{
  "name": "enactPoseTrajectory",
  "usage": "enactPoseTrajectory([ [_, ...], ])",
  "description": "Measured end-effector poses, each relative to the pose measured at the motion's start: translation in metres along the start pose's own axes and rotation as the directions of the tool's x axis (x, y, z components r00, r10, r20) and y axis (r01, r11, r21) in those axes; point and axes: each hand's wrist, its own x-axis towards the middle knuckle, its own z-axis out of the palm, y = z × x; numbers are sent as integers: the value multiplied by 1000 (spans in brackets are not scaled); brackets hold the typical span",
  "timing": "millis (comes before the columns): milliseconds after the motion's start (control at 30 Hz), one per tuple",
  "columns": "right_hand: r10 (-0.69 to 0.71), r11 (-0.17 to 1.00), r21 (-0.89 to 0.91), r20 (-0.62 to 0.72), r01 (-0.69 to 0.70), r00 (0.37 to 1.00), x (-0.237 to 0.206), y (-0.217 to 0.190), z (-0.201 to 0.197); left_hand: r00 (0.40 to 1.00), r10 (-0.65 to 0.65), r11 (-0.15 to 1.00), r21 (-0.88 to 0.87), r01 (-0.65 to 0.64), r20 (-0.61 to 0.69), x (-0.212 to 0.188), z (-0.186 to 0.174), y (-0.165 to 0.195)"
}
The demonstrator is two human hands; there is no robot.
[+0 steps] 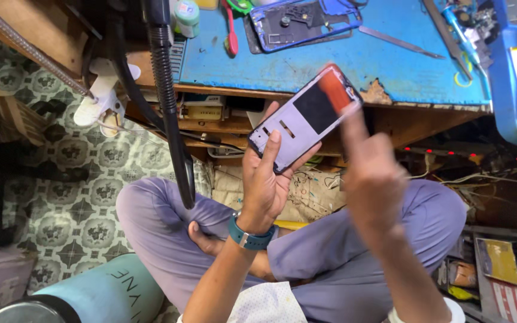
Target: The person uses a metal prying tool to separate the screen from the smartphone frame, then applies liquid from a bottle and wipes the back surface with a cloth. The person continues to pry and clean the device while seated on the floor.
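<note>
both hands (324, 179) on phone frame (302, 119)

We are in a small phone-repair workshop. We identify it by the low wooden counter (426, 103) with its worn blue work mat (330, 66), on which lie an opened phone chassis (303, 23), a metal pry tool (399, 40) and a red-handled brush (231, 33). We note loose wiring (450, 179) and lit red indicators (444, 151) under the counter, and a patterned tiled floor (73, 179) beside it.
</note>
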Motion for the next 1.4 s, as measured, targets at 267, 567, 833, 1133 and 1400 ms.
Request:
enactPoseTrajectory([
  [267, -36, 975, -221, -13, 32, 999, -9, 0, 8, 999, 25, 1000, -8, -25, -45, -9, 14, -2],
  [567, -76, 983, -163, 45, 82, 996, -3, -21, -11, 997, 53, 999, 0, -53, -50, -13, 13, -6],
  [833, 80, 991, -99, -128, -93, 989, -20, 40, 5, 998, 45, 999, -17, -46, -51, -14, 12, 0],
  [1133, 1, 992, -125, -34, -5, 999, -41, 62, 15, 994, 56, 998, -38, -60, -95, -11, 13, -4],
  [1400, 141, 986, 115, -151, -124, 978, -36, 77, -3, 992, 66, 996, -50, -72, -110, -12, -6, -22],
])
